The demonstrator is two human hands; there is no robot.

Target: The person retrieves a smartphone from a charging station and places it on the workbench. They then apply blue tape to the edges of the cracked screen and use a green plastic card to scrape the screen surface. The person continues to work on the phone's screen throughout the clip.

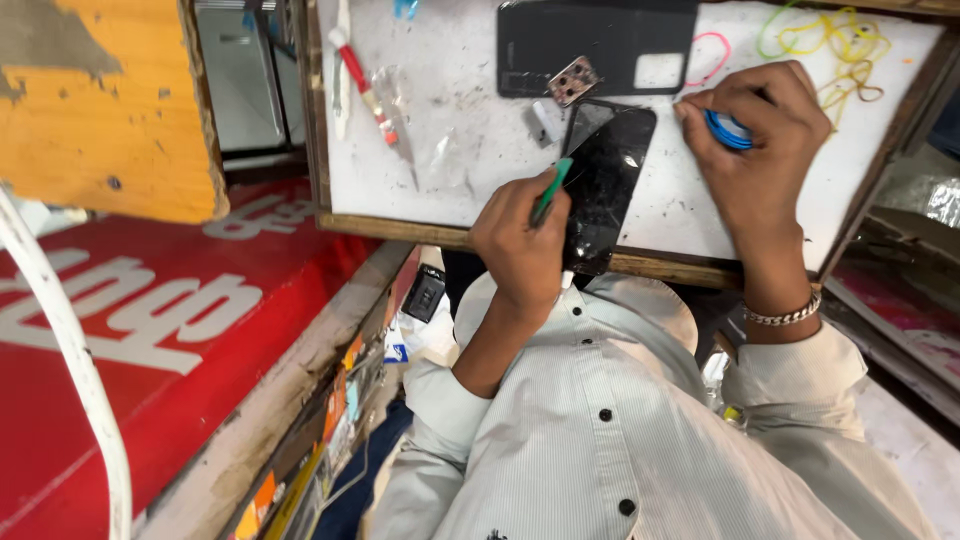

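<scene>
Here, well to the left of both hands, a yellow painted board [105, 100] and a red sign panel [170, 330] are seen, with a white cable [70, 350] curving across them; nearer, on the white work tray [470, 150], a red-handled tool [362, 85] and a clear plastic wrapper [400, 100] lie apart from the left hand, up and to its left. The left hand [520, 245] is closed around a green pry tool [550, 190], whose tip is set against the left long edge of the dark phone [603, 185]; the phone lies between the two hands, just to the right of the left hand, its long axis running away from the body and tilted slightly right, its near end overhanging the tray's wooden rim [400, 228]. Beyond the phone, a black back cover [595, 45] and a small camera module [573, 80] rest close together. The right hand [755, 150] is curled around a blue band [728, 130], fingertips pressed on the tray just beside the phone's upper right corner; a metal bracelet [785, 315] is worn at the wrist. Further right, yellow rubber bands [840, 45] lie loose; open tray surface is left mainly between the left hand and the red-handled tool.
</scene>
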